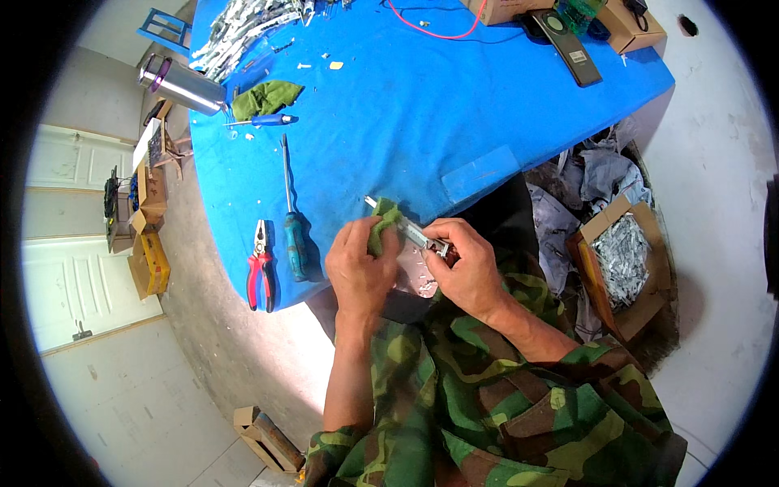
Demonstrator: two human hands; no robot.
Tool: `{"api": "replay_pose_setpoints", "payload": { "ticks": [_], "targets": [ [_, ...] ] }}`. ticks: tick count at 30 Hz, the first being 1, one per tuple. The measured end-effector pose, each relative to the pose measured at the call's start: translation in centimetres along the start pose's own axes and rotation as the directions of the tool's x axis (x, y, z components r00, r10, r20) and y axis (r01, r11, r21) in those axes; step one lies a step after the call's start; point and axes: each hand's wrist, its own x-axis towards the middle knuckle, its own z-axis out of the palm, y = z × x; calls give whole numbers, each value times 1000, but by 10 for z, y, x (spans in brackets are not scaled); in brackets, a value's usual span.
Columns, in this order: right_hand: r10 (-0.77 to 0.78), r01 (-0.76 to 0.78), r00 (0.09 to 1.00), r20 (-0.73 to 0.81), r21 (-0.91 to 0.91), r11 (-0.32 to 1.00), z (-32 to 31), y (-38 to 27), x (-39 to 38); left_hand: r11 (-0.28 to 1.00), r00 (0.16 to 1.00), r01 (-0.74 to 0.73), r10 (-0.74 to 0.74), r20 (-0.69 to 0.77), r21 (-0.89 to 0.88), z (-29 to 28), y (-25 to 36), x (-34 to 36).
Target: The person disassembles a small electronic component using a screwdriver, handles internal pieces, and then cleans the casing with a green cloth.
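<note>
Hands at near edge of blue table (422,122): left hand (359,268) pinches green cloth (384,223) around metal strip (412,231); right hand (466,268) fingers grip strip's end.

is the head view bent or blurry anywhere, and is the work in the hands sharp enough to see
Head view: strong fisheye bend, the blue table edges curve toward a black rim; even daylight, soft shadows; left hand with green cloth and right hand on a small metal strip reasonably sharp, fine detail too small.
</note>
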Motion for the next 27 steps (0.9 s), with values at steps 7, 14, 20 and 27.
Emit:
{"api": "replay_pose_setpoints", "payload": {
  "ticks": [7, 14, 20, 27],
  "targets": [
    [126, -128, 992, 23, 100, 987, 2, 0, 0, 986, 991, 130, -128, 27, -104, 0, 0, 5],
    [282, -317, 947, 151, 308, 897, 4, 9, 4, 944, 965, 263, -254, 69, -200, -14, 16, 6],
    [233, -264, 959, 161, 214, 940, 3, 10, 6, 992, 989, -42, 59, 137, -118, -7, 25, -9],
    [261, -301, 949, 179, 259, 918, 3, 4, 11, 990, 992, -83, 71, 102, 116, -3, 26, 3]
  ]
}}
